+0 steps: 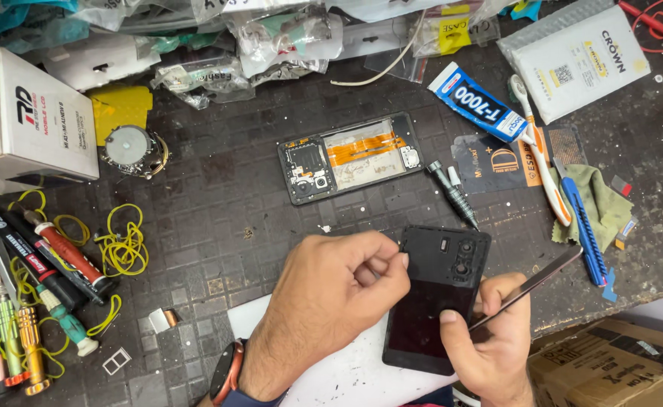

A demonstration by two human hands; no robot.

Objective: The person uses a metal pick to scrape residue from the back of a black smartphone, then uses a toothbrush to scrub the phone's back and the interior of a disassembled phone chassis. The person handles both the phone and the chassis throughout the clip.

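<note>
Black and dusty, the work mat (pixel 218 218) fills most of the frame. A white box (pixel 41 113) sits at the upper left, and a pile of plastic bags (pixel 256 38) runs along the top edge. An opened phone (pixel 350 158) lies flat in the upper middle, with its orange strip showing. It is well apart from both hands.

Lower down, in the middle right, a black back cover (pixel 437 301) rests partly on a white sheet (pixel 346 369). Its long side runs up and down the frame, tilted a little. The camera holes are at its top end.

The left hand (pixel 331 301) is curled up tight, and its fingertips (pixel 393 260) touch the cover's top left corner. The right hand (pixel 494 339) is at the cover's lower right edge. It pinches a thin metal tool (pixel 531 286), which sticks out to the upper right, away from the cover. Both hands touch the cover.

A blue glue tube (pixel 482 102) lies at the upper right. Screwdrivers (pixel 37 286) and yellow rubber bands (pixel 124 245) lie at the left.
</note>
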